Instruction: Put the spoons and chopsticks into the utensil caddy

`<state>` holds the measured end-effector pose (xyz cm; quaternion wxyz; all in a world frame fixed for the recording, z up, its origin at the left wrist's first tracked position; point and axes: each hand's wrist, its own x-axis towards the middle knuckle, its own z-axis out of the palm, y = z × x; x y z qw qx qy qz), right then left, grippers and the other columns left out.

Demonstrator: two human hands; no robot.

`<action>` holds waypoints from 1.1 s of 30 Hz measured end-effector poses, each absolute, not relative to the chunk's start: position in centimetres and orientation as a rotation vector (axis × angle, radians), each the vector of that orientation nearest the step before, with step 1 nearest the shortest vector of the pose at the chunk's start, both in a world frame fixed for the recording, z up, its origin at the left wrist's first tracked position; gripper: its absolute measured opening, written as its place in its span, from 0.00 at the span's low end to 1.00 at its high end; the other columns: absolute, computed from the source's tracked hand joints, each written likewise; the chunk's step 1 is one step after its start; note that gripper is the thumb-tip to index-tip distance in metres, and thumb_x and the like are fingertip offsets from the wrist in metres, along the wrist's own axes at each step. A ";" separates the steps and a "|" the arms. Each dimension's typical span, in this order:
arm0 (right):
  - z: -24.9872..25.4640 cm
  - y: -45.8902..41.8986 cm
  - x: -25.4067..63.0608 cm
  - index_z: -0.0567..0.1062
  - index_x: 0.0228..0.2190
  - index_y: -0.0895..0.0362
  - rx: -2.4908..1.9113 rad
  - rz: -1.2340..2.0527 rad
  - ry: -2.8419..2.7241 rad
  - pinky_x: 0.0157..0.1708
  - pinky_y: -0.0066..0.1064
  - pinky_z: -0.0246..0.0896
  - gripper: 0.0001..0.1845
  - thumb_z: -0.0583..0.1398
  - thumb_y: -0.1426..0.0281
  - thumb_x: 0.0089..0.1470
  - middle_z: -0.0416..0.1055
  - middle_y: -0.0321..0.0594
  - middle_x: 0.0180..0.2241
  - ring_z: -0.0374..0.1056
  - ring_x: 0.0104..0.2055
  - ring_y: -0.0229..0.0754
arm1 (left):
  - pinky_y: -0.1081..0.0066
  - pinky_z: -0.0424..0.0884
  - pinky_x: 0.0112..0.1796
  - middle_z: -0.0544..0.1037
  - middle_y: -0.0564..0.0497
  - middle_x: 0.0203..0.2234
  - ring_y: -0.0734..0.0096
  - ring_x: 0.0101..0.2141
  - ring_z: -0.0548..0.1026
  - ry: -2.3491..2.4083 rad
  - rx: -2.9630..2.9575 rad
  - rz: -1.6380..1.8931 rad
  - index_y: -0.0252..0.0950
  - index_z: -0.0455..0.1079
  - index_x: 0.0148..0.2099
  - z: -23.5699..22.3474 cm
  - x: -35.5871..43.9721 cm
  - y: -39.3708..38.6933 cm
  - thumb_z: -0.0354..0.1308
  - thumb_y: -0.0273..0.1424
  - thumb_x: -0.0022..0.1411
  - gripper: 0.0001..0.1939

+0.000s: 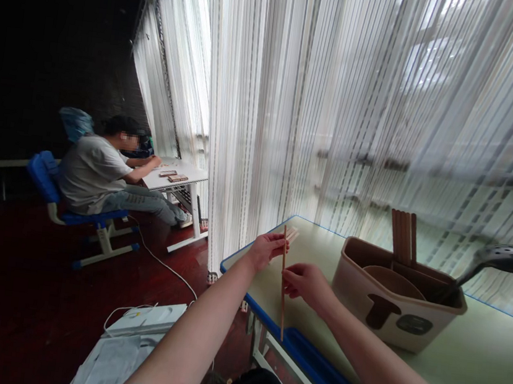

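Observation:
A thin wooden chopstick (282, 301) stands nearly upright in front of me, over the near edge of the table. My left hand (268, 251) is closed around its upper part. Lower down, the fingertips of my right hand (308, 284) pinch the same chopstick near its middle. Just behind my left fingers show the ends of several pale sticks (295, 235); whether they lie on the table or are in that hand, I cannot tell. To the right of my right hand is a beige and brown utensil holder (395, 315), with several brown chopsticks (401, 238) upright in it.
A slotted black utensil (510, 257) leans out of the holder to the right. The pale green table (463, 373) has a blue edge. Striped curtains (285, 108) hang behind. At left, a person (95, 166) sits at a white table (193, 175). White boxes (141, 327) stand below left.

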<state>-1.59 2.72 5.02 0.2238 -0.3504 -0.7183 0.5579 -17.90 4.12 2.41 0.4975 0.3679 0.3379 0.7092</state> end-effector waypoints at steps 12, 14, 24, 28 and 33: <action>12.5 1.7 3.4 0.75 0.22 0.60 -1.186 -0.004 -2.825 0.22 0.31 0.53 0.09 0.55 0.71 0.43 0.72 0.51 0.24 0.69 0.25 0.48 | 0.76 0.71 0.39 0.77 0.49 0.28 0.75 0.32 0.76 0.603 0.753 1.625 0.28 0.72 0.36 4.0 -16.1 3.0 0.64 0.19 0.46 0.11; 14.5 1.5 5.0 0.75 0.23 0.60 -1.239 -0.040 -2.853 0.21 0.30 0.51 0.09 0.55 0.71 0.43 0.72 0.50 0.25 0.69 0.25 0.46 | 0.79 0.72 0.37 0.77 0.50 0.29 0.77 0.32 0.76 0.561 0.728 1.613 0.29 0.73 0.36 4.9 -14.7 3.0 0.63 0.19 0.46 0.11; 20.1 3.3 14.0 0.71 0.18 0.56 -1.274 0.070 -2.594 0.19 0.27 0.45 0.08 0.55 0.71 0.43 0.68 0.37 0.17 0.60 0.19 0.36 | 0.76 0.73 0.29 0.77 0.48 0.30 0.76 0.28 0.75 0.588 0.979 1.788 0.30 0.73 0.37 15.4 -3.9 5.0 0.64 0.27 0.47 0.12; 21.7 4.1 16.6 0.73 0.24 0.57 -1.148 0.119 -2.402 0.22 0.25 0.49 0.08 0.54 0.69 0.47 0.70 0.37 0.21 0.62 0.23 0.35 | 0.72 0.73 0.30 0.77 0.48 0.30 0.74 0.29 0.75 0.571 1.156 1.914 0.32 0.73 0.37 20.0 0.3 6.0 0.64 0.31 0.47 0.13; 21.6 5.8 18.7 0.72 0.29 0.56 -1.048 0.215 -2.132 0.27 0.26 0.56 0.10 0.53 0.65 0.50 0.71 0.37 0.24 0.65 0.26 0.37 | 0.67 0.73 0.36 0.78 0.49 0.32 0.71 0.33 0.76 0.516 1.447 1.901 0.35 0.72 0.39 23.5 3.6 7.2 0.62 0.32 0.49 0.13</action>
